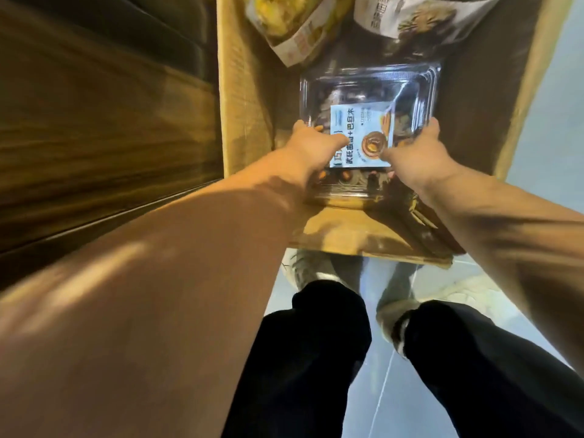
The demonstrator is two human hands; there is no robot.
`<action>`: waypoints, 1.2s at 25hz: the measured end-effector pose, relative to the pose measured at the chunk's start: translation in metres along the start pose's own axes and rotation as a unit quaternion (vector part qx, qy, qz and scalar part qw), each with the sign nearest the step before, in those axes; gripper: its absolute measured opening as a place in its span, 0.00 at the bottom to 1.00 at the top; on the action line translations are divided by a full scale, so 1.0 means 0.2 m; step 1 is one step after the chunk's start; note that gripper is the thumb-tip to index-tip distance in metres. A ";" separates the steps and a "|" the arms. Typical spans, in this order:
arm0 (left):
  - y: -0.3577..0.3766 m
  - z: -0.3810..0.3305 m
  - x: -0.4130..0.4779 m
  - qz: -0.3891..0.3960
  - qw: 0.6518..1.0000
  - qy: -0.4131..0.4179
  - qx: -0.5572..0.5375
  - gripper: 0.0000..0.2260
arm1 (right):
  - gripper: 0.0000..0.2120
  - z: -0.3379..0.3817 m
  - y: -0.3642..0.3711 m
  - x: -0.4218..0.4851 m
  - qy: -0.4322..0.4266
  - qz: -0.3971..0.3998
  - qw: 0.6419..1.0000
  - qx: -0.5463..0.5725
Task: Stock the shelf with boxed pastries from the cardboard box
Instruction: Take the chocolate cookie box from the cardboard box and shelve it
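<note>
A clear plastic pastry box [369,90] with a light blue label [363,134] lies inside the open cardboard box [246,115] on the floor. My left hand [313,150] grips the pastry box at its left side, thumb lying over the label. My right hand [417,153] grips its right side, thumb on the lid. Dark pastries show through the lid. Two more packs lie deeper in the carton: a yellow one [294,23] and a pale one with grey print [407,17].
The wooden shelf unit [94,121] rises close on the left, touching the carton's left wall. My dark trouser legs and grey shoes [316,270] stand just before the carton on the shiny pale floor [543,121].
</note>
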State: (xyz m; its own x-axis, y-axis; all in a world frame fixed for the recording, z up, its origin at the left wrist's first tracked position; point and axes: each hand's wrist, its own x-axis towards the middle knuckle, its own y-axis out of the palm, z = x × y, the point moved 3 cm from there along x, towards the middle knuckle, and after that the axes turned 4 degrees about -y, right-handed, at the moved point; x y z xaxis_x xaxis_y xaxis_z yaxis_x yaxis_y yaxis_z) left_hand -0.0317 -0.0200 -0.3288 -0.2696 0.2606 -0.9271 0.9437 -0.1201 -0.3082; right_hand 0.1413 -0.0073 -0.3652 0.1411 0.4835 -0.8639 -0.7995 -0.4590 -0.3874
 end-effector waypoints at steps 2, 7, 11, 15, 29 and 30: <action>-0.01 0.02 0.06 0.017 0.999 -0.032 -0.007 0.28 | 0.52 0.00 0.01 0.02 0.019 -0.013 0.999 0.029; -0.12 0.03 -0.01 -0.004 0.999 -0.035 -0.021 0.19 | 0.38 0.05 -0.01 -0.14 -0.010 -0.047 0.999 0.016; -0.24 -0.09 -0.34 -0.019 0.998 -0.012 -0.060 0.20 | 0.36 0.18 -0.19 -0.48 -0.054 -0.066 0.996 0.017; -0.33 -0.23 -0.78 -0.021 0.991 0.013 -0.130 0.25 | 0.32 0.35 -0.47 -0.88 -0.097 -0.097 0.990 0.017; -0.76 -0.49 -3.04 -0.068 0.940 0.118 -0.313 0.10 | 0.34 0.95 -1.43 -2.74 -0.318 -0.095 0.943 -0.024; -0.78 -0.48 -3.18 -0.075 0.939 0.127 -0.310 0.09 | 0.35 0.96 -1.47 -2.85 -0.327 -0.095 0.940 -0.029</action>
State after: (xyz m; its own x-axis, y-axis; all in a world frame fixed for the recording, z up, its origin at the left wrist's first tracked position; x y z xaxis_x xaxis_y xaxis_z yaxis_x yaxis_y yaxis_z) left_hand 0.0106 -0.0756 0.3299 -0.4274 0.4601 -0.7782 0.8508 0.4959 -0.1741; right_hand 0.1826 -0.0051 0.3035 -0.1262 0.9068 -0.4023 -0.7609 -0.3487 -0.5472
